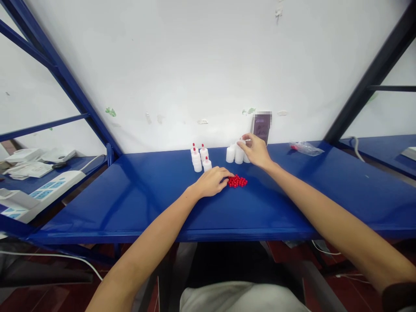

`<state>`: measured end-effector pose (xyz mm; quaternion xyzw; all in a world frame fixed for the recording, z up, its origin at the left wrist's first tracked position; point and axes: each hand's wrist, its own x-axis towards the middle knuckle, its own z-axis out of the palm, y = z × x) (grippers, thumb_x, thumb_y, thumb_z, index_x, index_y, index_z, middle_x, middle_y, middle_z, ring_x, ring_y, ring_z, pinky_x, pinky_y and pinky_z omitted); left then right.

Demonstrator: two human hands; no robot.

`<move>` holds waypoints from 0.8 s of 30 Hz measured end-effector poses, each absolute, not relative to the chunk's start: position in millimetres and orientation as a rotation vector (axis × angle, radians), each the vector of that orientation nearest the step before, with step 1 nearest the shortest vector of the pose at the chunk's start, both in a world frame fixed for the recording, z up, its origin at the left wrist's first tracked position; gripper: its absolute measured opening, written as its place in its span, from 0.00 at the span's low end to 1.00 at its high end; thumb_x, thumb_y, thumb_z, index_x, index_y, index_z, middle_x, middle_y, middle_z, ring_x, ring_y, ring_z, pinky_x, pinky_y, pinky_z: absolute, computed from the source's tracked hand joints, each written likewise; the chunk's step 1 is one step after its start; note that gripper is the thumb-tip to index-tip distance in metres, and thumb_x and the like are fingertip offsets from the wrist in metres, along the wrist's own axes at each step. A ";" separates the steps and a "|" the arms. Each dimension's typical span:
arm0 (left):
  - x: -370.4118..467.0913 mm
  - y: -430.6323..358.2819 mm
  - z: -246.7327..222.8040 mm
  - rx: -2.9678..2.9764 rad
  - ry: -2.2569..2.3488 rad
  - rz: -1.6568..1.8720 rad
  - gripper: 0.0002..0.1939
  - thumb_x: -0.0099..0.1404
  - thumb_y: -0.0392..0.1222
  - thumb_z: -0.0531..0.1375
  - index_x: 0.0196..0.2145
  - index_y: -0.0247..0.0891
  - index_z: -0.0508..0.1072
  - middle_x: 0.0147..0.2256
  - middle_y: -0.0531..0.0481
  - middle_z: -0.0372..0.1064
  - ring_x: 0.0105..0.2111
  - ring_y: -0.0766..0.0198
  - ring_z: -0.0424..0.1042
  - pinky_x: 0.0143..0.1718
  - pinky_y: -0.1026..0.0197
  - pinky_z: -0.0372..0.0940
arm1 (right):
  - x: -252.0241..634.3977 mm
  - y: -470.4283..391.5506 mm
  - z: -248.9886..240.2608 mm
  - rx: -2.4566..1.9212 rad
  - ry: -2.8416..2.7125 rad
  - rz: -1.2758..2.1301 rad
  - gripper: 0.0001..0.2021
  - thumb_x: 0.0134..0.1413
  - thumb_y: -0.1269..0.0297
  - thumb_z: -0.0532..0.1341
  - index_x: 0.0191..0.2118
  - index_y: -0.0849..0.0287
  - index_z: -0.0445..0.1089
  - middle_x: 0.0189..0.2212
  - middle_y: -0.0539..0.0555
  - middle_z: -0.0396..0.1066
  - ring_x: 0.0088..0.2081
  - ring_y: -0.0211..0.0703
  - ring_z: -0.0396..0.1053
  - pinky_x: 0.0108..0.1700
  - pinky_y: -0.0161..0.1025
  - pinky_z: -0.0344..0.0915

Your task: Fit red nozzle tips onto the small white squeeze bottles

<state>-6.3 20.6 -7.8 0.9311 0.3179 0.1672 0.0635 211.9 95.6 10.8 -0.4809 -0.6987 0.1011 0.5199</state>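
A small pile of red caps (238, 181) lies on the blue table. My left hand (212, 182) rests at the pile's left edge, index fingertip touching the caps and thumb held apart from it. At the back, my right hand (255, 149) has thumb and fingers around the top of a white squeeze bottle (239, 154), which stands upright. Another white bottle (230, 154) stands just left of it, and more are partly hidden by the hand. Farther left, several white bottles with red tips (197, 161) stand grouped, one partly behind my left hand.
A dark phone-like panel (261, 127) leans against the white wall behind my right hand. A clear plastic bag (307, 148) with something red lies at the back right. Blue posts (69, 73) frame the table (136, 203). A power strip (48, 193) sits on the left.
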 end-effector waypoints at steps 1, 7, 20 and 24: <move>-6.3 20.8 -7.7 2.813 0.956 0.506 0.19 0.70 0.35 0.50 0.55 0.38 0.72 0.52 0.46 0.72 0.49 0.56 0.70 0.54 0.53 0.63 | 212.0 95.6 11.4 -1.158 -1.666 0.244 0.12 0.55 0.56 0.61 0.39 0.59 0.69 0.41 0.60 0.75 0.39 0.50 0.74 0.44 0.46 0.68; -6.6 21.5 -9.3 2.808 0.971 0.518 0.20 0.70 0.35 0.51 0.57 0.38 0.71 0.53 0.44 0.71 0.50 0.56 0.70 0.55 0.53 0.64 | 214.0 94.2 14.0 -1.192 -1.666 0.246 0.10 0.55 0.58 0.59 0.39 0.58 0.68 0.40 0.58 0.75 0.34 0.48 0.73 0.39 0.43 0.66; -7.5 22.7 -11.2 2.821 0.978 0.508 0.20 0.71 0.37 0.51 0.58 0.37 0.69 0.54 0.44 0.71 0.51 0.55 0.69 0.54 0.53 0.64 | 215.3 95.1 11.2 -1.193 -1.699 0.299 0.09 0.57 0.59 0.57 0.39 0.58 0.68 0.40 0.57 0.75 0.33 0.45 0.72 0.37 0.40 0.63; -7.5 22.0 -10.4 2.821 0.981 0.501 0.20 0.71 0.37 0.50 0.59 0.38 0.68 0.53 0.44 0.71 0.51 0.55 0.69 0.55 0.53 0.63 | 215.7 95.4 10.2 -1.177 -1.759 0.248 0.09 0.57 0.61 0.57 0.41 0.58 0.69 0.39 0.57 0.76 0.37 0.48 0.73 0.43 0.42 0.65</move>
